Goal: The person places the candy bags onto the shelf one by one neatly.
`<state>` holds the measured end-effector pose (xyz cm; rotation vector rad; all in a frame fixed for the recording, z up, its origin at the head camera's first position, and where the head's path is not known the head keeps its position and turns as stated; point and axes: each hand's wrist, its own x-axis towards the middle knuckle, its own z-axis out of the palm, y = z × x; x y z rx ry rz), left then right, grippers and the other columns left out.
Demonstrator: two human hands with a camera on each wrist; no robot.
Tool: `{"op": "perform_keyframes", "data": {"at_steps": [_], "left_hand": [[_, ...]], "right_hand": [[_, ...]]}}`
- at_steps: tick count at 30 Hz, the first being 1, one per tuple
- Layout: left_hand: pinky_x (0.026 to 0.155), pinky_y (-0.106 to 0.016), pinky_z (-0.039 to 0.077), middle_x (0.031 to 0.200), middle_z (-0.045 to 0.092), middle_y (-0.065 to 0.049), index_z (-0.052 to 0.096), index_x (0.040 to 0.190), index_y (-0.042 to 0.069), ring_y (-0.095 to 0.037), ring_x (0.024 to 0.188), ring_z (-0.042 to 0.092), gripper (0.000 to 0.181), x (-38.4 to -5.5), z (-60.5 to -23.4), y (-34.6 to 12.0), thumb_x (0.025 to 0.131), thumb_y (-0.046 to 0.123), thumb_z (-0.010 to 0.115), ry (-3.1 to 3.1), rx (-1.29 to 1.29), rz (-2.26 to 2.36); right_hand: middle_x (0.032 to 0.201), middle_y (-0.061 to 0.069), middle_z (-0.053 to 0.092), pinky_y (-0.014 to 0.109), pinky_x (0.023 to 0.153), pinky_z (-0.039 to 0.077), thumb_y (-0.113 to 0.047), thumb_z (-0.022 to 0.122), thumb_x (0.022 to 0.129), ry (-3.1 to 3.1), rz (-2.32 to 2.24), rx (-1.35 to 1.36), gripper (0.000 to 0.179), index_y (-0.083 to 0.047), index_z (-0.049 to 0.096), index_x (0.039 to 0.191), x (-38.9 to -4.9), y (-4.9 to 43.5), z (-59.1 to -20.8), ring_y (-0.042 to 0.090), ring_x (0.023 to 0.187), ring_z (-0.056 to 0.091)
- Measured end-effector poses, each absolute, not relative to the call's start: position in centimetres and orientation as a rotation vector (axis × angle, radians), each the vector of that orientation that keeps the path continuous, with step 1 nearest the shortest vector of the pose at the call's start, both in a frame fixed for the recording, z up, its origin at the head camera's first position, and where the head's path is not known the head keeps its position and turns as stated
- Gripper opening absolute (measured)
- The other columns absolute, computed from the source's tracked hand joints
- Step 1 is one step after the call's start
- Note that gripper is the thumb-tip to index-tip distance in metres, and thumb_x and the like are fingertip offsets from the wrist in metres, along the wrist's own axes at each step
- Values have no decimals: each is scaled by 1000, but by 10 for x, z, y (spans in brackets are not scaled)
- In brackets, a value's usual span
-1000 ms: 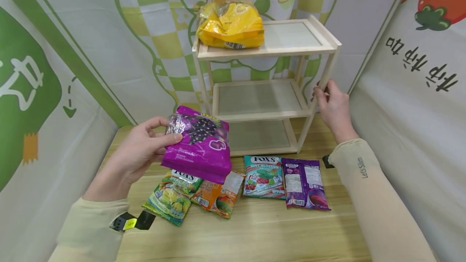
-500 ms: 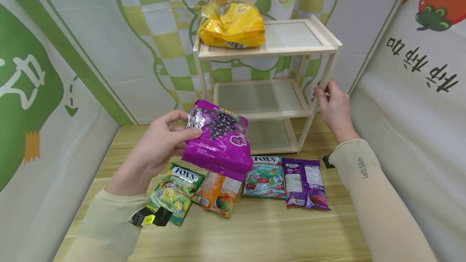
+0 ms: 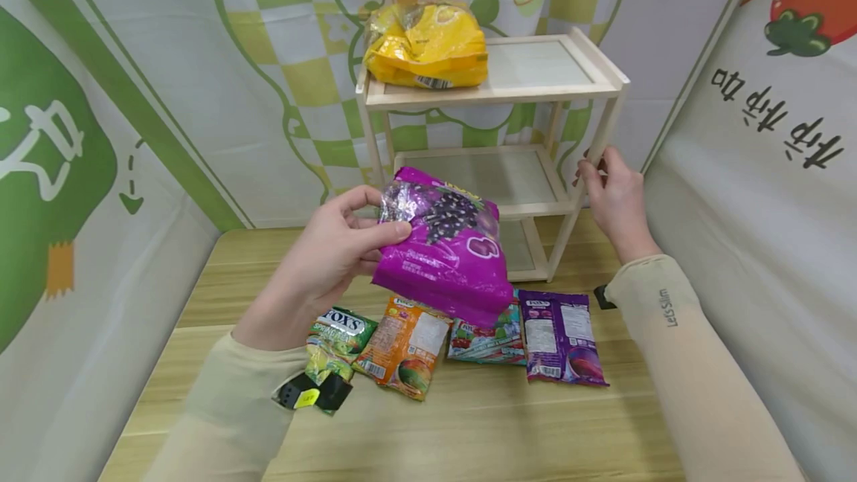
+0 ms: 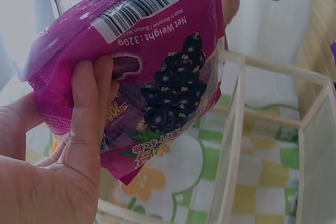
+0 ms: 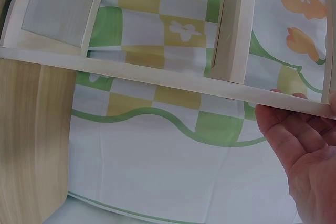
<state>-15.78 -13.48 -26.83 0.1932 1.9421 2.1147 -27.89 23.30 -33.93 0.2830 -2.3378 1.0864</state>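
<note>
My left hand [image 3: 331, 262] grips a purple candy bag [image 3: 445, 255] with blackcurrants printed on it, thumb on the near face. It is held up in front of the middle and lower tiers of a pale wooden shelf rack [image 3: 545, 93]. In the left wrist view the candy bag [image 4: 173, 72] shows its barcode, with fingers spread over the other face. At the rack's right front post, my right hand [image 3: 617, 203] pinches the wood. The right wrist view shows this hand [image 5: 310, 150] with curled fingers at the post [image 5: 173, 83]; its thumb is mostly cut off.
A yellow candy bag [image 3: 428, 50] sits on the top tier's left side. On the wooden table [image 3: 415, 437], before the rack, lie a green bag [image 3: 344, 333], an orange bag [image 3: 405, 348], a teal bag [image 3: 492, 342] and a flat purple bag [image 3: 562, 337]. Printed fabric walls enclose the table.
My left hand has carried the purple candy bag rightward and slightly up, from the rack's left side to its front. The right hand has stayed on the post.
</note>
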Motion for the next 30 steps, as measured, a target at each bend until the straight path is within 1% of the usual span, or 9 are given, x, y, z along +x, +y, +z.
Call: {"op": "perform_keyframes", "data": {"at_steps": [6,9,15,18,24,27,30], "left_hand": [[58,-28,62,76,74,-7,48,113,10,-18,61,71,32,-158,-262,-117,93,4,72,1884,246,2170],[58,-28,62,78,74,-8,48,112,11,-18,61,71,33,-159,-258,-107,92,3,73,1861,244,2195],[64,-36,65,83,74,-11,48,110,11,-23,65,73,34,-160,-252,-91,90,4,74,1869,253,2206],[65,-38,66,84,75,-12,48,110,11,-24,65,73,33,-160,-251,-85,90,3,74,1863,273,2218],[63,-37,65,82,74,-12,49,112,11,-22,63,72,34,-162,-250,-74,91,2,74,1843,310,2239],[61,-34,63,80,73,-11,49,113,12,-20,61,70,35,-163,-248,-70,91,3,75,1853,317,2240],[61,-35,63,81,73,-12,50,114,11,-21,61,69,35,-164,-245,-65,90,5,76,1866,336,2241]], "right_hand": [[113,30,70,53,91,59,-16,52,108,-2329,1086,282,27,9,55,118,-280,233,-339,44,102,71],[113,30,70,52,91,58,-15,52,108,-2321,1105,280,26,9,55,117,-280,233,-339,44,100,72],[112,31,70,50,93,58,-13,53,107,-2315,1087,271,24,10,55,115,-282,234,-340,46,103,71],[112,31,70,50,93,58,-12,54,107,-2312,1082,268,23,10,55,114,-282,234,-341,46,103,71],[109,31,71,47,93,58,-10,54,106,-2293,1089,276,22,11,55,113,-284,234,-342,45,98,72],[110,31,70,49,93,58,-9,55,106,-2289,1074,272,21,11,55,112,-285,234,-342,46,101,71],[113,32,70,51,95,57,-10,56,106,-2286,1051,261,20,10,56,110,-285,234,-343,47,106,70]]}}
